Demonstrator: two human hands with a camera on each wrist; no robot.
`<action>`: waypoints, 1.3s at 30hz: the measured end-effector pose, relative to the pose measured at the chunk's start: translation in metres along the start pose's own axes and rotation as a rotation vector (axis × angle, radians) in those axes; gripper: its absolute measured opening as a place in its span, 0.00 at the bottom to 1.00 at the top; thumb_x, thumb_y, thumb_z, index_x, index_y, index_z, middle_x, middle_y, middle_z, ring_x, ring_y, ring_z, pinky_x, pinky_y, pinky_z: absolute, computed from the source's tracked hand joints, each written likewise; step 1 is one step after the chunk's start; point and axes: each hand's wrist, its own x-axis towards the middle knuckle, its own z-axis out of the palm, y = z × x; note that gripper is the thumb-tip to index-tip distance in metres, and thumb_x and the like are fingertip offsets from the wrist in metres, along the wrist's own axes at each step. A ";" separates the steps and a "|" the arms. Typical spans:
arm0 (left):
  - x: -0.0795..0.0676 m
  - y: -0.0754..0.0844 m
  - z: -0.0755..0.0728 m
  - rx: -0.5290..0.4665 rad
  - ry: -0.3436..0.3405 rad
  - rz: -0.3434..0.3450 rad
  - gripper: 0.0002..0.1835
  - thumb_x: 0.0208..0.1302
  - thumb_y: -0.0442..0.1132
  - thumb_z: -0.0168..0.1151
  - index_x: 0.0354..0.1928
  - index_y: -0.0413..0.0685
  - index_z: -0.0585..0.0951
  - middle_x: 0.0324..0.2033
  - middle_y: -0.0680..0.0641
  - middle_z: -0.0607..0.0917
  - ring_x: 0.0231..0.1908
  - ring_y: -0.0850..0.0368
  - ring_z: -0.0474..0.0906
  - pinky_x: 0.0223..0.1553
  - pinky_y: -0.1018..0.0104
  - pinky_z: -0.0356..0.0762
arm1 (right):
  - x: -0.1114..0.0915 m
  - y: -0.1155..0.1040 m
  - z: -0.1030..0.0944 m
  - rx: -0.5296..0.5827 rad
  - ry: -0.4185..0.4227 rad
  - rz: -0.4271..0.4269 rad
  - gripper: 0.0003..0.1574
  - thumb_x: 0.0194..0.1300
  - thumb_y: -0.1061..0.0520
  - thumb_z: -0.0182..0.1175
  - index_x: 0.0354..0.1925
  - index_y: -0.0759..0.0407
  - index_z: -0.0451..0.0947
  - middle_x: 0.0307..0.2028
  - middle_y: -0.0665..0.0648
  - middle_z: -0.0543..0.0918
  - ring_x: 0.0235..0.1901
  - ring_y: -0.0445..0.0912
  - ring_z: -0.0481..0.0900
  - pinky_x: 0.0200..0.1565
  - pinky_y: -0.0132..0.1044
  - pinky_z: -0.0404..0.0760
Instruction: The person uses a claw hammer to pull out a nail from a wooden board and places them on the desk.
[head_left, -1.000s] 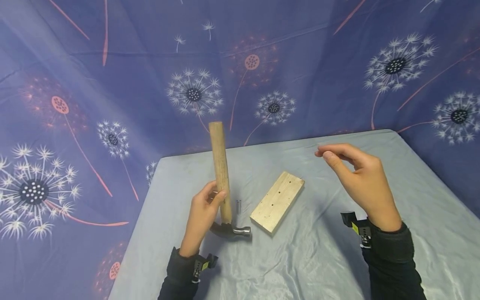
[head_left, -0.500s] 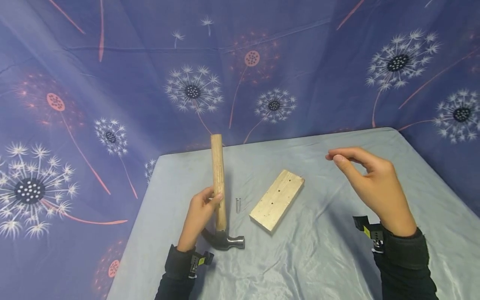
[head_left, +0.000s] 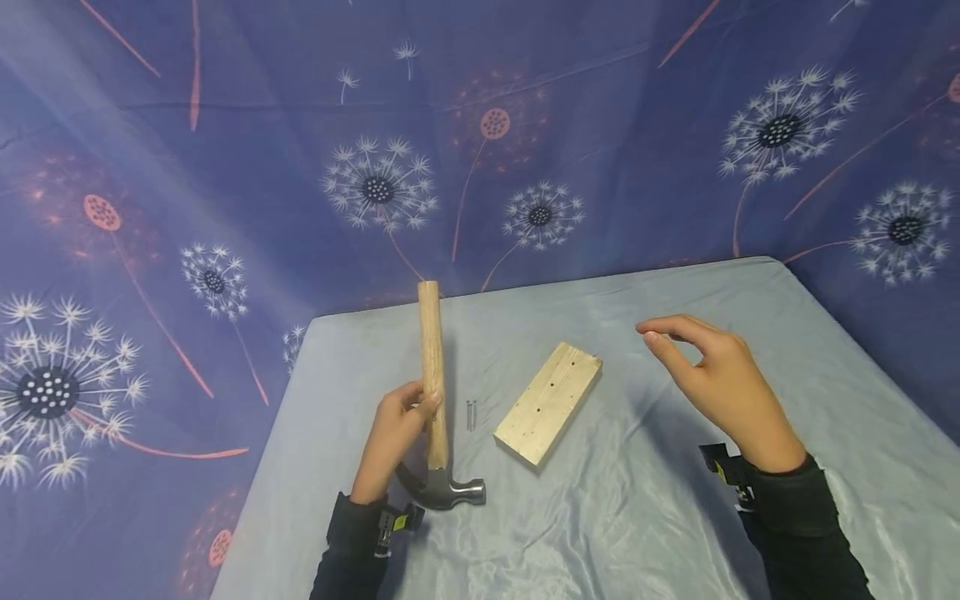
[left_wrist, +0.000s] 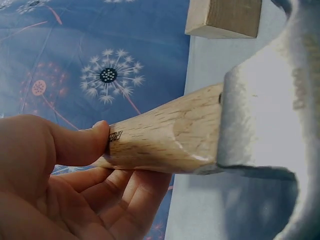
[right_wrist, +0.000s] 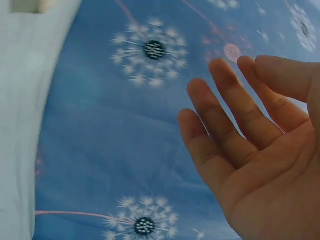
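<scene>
A claw hammer [head_left: 432,350] with a wooden handle and metal head is gripped by my left hand [head_left: 393,433], thumb on one side of the handle and fingers on the other. Its head points toward me, and the handle's end points to the back of the table. The left wrist view shows the hammer's head [left_wrist: 270,110] close up, right of the thumb. My right hand [head_left: 723,379] is raised over the table's right side, holding nothing; its fingers [right_wrist: 225,120] are loosely bent. Between the hands lies a wooden block [head_left: 547,404] with small dark holes on top.
Two nails [head_left: 471,415] lie side by side between the hammer and the block. A pale, wrinkled satin cloth [head_left: 600,533] covers the table. Behind and to the sides hangs a blue curtain [head_left: 615,167] printed with dandelions.
The hammer has come down and toward me, still in my left hand, its head shifting slightly left. My right hand moved right, then back left and slightly lower. Block and nails stayed put.
</scene>
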 end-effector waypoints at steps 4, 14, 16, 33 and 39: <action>0.000 -0.001 -0.001 -0.026 -0.020 -0.019 0.18 0.68 0.46 0.61 0.53 0.41 0.81 0.37 0.43 0.84 0.33 0.51 0.82 0.34 0.55 0.79 | -0.004 0.013 0.010 -0.039 -0.049 -0.041 0.15 0.72 0.48 0.56 0.54 0.46 0.79 0.54 0.45 0.79 0.53 0.47 0.77 0.45 0.44 0.73; 0.002 -0.006 0.001 0.164 -0.138 -0.046 0.21 0.71 0.49 0.56 0.54 0.37 0.78 0.37 0.43 0.83 0.33 0.52 0.81 0.36 0.57 0.78 | -0.014 0.037 0.024 -0.049 -0.165 -0.001 0.23 0.73 0.45 0.54 0.60 0.54 0.76 0.64 0.56 0.70 0.63 0.59 0.67 0.51 0.56 0.71; 0.003 -0.007 0.004 0.248 -0.143 -0.065 0.22 0.73 0.50 0.53 0.55 0.37 0.77 0.39 0.43 0.83 0.36 0.52 0.81 0.38 0.58 0.77 | -0.014 0.039 0.027 -0.047 -0.171 0.007 0.24 0.73 0.44 0.53 0.61 0.53 0.76 0.65 0.56 0.70 0.64 0.59 0.66 0.51 0.56 0.71; 0.002 -0.016 0.013 0.362 -0.173 -0.110 0.21 0.75 0.48 0.47 0.47 0.32 0.76 0.26 0.46 0.78 0.25 0.55 0.77 0.24 0.65 0.75 | -0.008 0.047 0.047 0.032 -0.048 0.003 0.23 0.72 0.48 0.56 0.62 0.49 0.75 0.65 0.51 0.71 0.64 0.54 0.67 0.54 0.53 0.68; 0.006 -0.016 0.014 0.387 -0.192 -0.122 0.22 0.75 0.48 0.47 0.46 0.32 0.76 0.25 0.46 0.77 0.24 0.55 0.76 0.23 0.65 0.74 | -0.006 0.055 0.056 0.105 -0.075 0.029 0.23 0.77 0.46 0.48 0.64 0.49 0.73 0.66 0.51 0.68 0.68 0.52 0.62 0.57 0.54 0.66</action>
